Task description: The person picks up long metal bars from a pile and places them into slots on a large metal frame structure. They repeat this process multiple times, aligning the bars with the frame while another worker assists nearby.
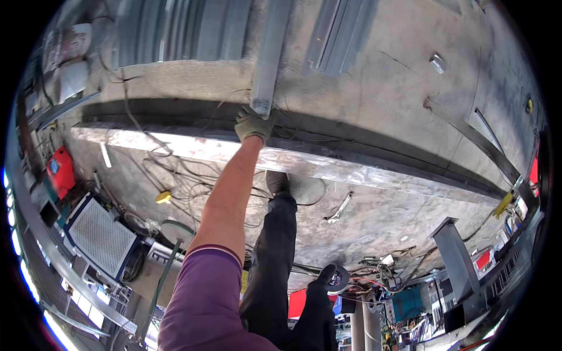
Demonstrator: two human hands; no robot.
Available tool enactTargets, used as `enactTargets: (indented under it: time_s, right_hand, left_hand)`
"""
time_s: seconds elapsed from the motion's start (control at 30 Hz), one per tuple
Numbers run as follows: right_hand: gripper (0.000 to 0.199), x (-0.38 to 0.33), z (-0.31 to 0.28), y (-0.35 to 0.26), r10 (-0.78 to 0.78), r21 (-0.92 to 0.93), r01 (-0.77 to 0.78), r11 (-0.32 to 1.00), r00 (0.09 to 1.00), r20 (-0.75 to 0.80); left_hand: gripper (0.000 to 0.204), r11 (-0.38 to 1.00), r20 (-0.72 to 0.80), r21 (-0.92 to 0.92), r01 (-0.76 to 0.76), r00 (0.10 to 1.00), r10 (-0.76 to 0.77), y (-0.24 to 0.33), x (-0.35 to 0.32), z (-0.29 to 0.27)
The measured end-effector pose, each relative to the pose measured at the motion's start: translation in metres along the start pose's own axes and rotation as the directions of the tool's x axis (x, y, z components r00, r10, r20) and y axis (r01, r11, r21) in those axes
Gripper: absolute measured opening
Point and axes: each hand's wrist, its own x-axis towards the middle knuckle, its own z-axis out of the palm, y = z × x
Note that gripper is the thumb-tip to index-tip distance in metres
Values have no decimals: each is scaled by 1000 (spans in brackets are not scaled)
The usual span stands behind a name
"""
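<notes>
My left hand (253,126), in a grey-green work glove, is closed on the near end of a long grey steel profile (271,52). From there the profile runs away from me to the upper edge. Its held end is just above a long steel beam (345,171) lying across the floor, with a bright near face and a dark far side. The fingers are partly hidden behind the glove and the profile's end. My left arm, in a purple sleeve, reaches forward over my front leg. My right hand is out of the picture.
More steel profiles (187,29) lie beyond the beam, with another bundle (339,35) to their right. Cables (181,169) tangle around my front shoe (277,182). A silver wrench-like tool (339,208) lies on the floor. At left are a red container (60,171) and a mesh-topped unit (104,235).
</notes>
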Motion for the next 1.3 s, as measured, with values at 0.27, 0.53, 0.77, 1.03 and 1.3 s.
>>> enactTargets:
  time_s: [0.27,0.53,0.77,1.03,1.3]
  right_hand:
    - [65,1,-14,-9,78,-71,-79,994,997,-11]
    - [65,-4,-23,33,36,112,-38,993,999,19]
    - [74,-29,2,-8,-117,104,118,988,993,-15]
    - [96,-41,-34,-50,-368,-212,359,909,930,-1]
    - [93,-340,-262,65,-814,775,391,496,520,259]
  left_hand:
    - [114,998,105,57,-29,994,23,28,44,14]
    - [48,717,301,124,-686,715,631,8,-67,-102]
    - [22,453,549,-834,316,564,617,-5,-321,-237]
    - [27,225,493,-713,664,247,834,-20,-612,-371]
    - [48,280,337,-772,571,-6,942,-6,-852,-420]
